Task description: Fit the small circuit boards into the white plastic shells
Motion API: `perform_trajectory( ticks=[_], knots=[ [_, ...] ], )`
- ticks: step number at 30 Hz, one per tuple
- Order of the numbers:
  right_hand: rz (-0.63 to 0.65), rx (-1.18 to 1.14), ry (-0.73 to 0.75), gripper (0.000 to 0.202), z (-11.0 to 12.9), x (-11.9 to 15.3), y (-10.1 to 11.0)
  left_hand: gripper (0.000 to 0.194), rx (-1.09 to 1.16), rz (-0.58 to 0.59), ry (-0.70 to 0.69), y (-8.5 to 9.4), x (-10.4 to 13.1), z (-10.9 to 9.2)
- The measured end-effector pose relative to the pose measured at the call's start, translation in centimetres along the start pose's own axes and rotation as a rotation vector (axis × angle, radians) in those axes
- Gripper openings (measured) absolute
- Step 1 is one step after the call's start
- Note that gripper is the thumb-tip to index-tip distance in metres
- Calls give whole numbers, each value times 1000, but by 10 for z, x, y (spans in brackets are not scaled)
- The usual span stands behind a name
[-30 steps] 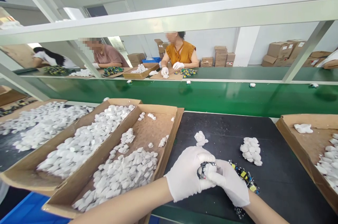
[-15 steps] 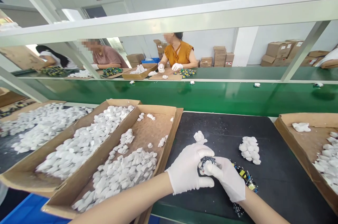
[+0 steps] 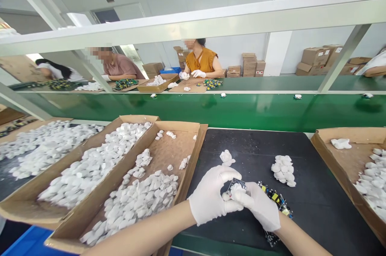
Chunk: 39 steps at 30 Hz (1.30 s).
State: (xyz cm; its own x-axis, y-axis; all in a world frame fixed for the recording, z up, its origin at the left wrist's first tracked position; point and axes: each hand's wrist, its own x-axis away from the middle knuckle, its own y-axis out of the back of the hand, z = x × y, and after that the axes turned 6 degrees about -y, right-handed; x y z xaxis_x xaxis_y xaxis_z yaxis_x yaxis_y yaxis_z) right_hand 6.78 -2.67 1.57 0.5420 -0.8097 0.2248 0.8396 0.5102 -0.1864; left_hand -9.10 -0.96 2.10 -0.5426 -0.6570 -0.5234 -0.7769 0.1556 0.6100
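My left hand, in a white glove, grips a small dark circuit board between thumb and fingers. From the right, my right hand, gloved too, presses its fingers on a white lump at the board's face; where glove ends and lump begins is hard to tell. Beyond my hands, on the black mat, lie a small white clump and a larger clump of white pieces. Circuit boards with yellow parts lie beside and partly behind my right hand.
Cardboard trays of white pieces stand at the left and right. A green conveyor carrying small spaced items runs beyond the mat, under a white frame. Several people sit across it; one wears an orange top.
The small items on the green conveyor have shifted slightly right. My left thumb has closed in nearer the board and my right fingers. The view has moved slightly.
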Motion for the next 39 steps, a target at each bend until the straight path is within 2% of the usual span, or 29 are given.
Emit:
perform_trajectory(
  ticks=[3,8,13,16,19,21,25,28,34,39],
  knots=[
    [7,27,-6,43,2,1,0,53,11,-15,7,-2,5,5],
    [6,117,56,41,-1,3,-1,69,4,31,74,-1,6,6],
    [-4,164,37,48,-9,-1,0,46,78,40,21,0,1,3],
    [6,50,59,53,-13,-3,3,46,106,-19,80,-2,1,2],
    [-4,-9,82,47,-10,-3,4,48,99,-74,117,-2,3,2],
    [-17,32,63,43,-5,-2,3,49,61,-51,109,-1,2,0],
    [-36,97,-39,43,2,-2,-1,43,-21,106,65,2,-3,-2],
    [-41,130,-45,41,1,-3,-1,43,-56,179,68,2,-5,-2],
    [-55,154,-3,40,-3,-2,0,41,7,105,91,0,-1,-1],
    [5,69,-2,39,-6,-3,-1,31,39,118,60,1,-3,-4]
  ],
)
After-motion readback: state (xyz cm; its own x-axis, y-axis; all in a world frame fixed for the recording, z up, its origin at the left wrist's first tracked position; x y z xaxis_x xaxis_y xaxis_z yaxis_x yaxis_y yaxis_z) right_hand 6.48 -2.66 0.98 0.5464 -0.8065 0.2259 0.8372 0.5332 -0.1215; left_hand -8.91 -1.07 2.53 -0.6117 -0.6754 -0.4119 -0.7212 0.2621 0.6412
